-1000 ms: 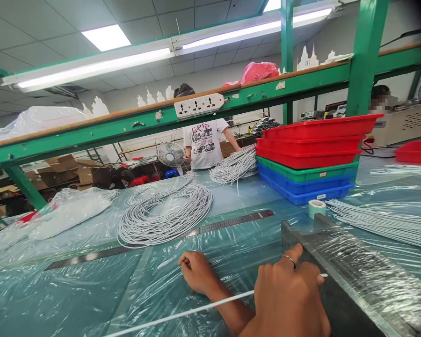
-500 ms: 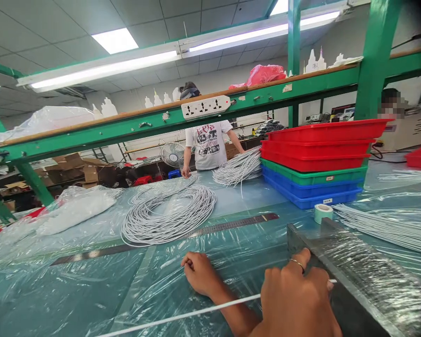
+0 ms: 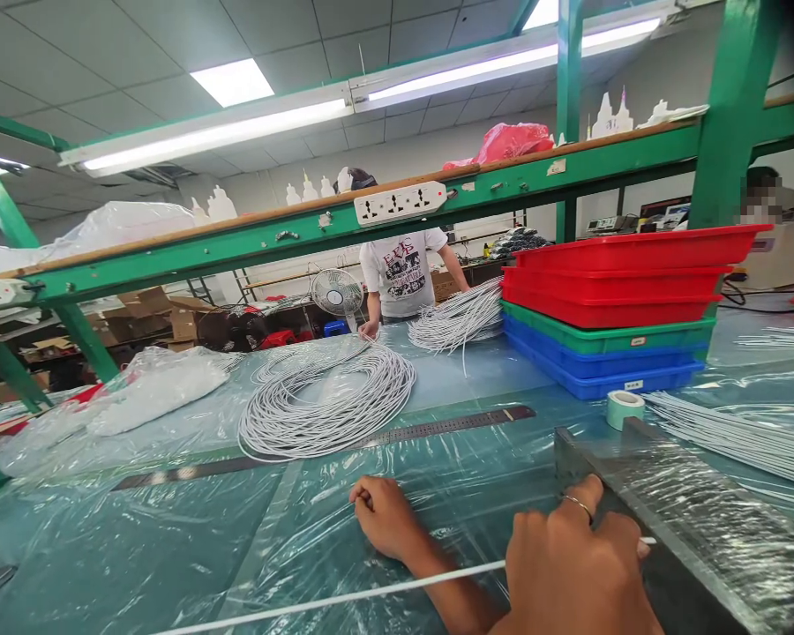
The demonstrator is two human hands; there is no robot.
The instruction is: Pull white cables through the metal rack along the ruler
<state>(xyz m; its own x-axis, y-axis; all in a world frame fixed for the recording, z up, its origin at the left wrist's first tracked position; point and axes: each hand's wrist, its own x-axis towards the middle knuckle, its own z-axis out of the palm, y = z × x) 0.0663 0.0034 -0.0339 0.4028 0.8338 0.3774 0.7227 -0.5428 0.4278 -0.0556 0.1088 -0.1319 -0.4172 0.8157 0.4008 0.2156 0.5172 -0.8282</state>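
On the plastic-covered teal table (image 3: 138,547), nearer than the long dark steel ruler (image 3: 397,430), the left hand (image 3: 385,516) is seen loosely clenched; what it pinches cannot be told. A thin white cable (image 3: 344,598) runs below that ruler to the right hand (image 3: 579,578), which is closed over it against a film-wrapped dark metal block (image 3: 688,520). The cable could slip off the block's edge if the grip slackens, and the loose film could snag it.
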